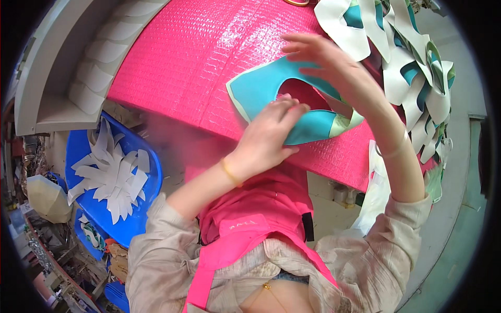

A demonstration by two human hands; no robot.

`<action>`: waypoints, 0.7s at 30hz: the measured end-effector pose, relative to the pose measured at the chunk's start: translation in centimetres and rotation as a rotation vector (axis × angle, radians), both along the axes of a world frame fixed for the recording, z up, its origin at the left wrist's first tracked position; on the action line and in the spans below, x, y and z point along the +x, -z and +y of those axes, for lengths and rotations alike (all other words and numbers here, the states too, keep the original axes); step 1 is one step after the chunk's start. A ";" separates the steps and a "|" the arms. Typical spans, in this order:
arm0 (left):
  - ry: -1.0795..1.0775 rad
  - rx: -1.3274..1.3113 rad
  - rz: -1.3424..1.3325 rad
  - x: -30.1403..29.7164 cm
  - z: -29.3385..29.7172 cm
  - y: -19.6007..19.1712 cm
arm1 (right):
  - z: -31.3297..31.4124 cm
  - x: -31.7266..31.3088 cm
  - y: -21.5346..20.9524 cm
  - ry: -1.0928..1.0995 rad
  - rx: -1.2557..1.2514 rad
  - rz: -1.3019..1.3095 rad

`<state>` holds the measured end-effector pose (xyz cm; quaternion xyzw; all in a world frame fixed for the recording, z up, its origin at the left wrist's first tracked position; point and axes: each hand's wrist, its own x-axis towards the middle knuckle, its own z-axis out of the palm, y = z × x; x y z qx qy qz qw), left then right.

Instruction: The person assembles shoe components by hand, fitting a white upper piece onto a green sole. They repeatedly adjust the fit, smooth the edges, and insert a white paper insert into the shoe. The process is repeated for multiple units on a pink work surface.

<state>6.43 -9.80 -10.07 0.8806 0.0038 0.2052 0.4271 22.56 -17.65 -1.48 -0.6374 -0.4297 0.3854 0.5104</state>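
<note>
Apron (229,242), bright pink, covers the person's front and lap, worn over a beige shirt (172,245) with its sleeves at the elbows. A yellow band (229,172) circles the left wrist, a thin pale bangle (392,148) the right. The left hand (269,130) lies over the near band of the teal piece (255,91), fingers bent over its opening and thumb beside its near edge; whether it grasps the band or only presses on it, I cannot tell. The piece lies on the pink table (177,68), right of the middle of the near edge. It has pale green borders, and pink shows through its large opening. The right hand (323,60) is free of any grip, fingers spread and blurred, over the piece's far side; contact there is unclear.

Below the table's near left corner sits a blue basin (148,201) with white strips (112,175) heaped in it. Beside that corner, along the left edge, a grey tray (34,99) carries a row of curved white parts (96,75). Along the right edge, up to the far right corner, hangs a layered pile (347,39) of white pieces, some showing teal.
</note>
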 end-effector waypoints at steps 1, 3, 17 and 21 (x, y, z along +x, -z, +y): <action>0.024 0.060 0.061 0.9 -0.1 0.9 | -0.6 0.1 0.9 -0.115 -0.173 -0.115; -0.008 0.065 0.027 1.7 0.0 2.2 | -2.1 -0.6 0.6 -0.384 -0.487 -0.678; -0.170 0.158 -0.123 2.6 -0.2 2.4 | -6.6 -1.3 5.3 -0.006 -0.229 -1.478; -0.146 0.690 -0.287 5.6 3.4 -2.2 | -5.1 1.6 5.1 0.188 0.134 -1.619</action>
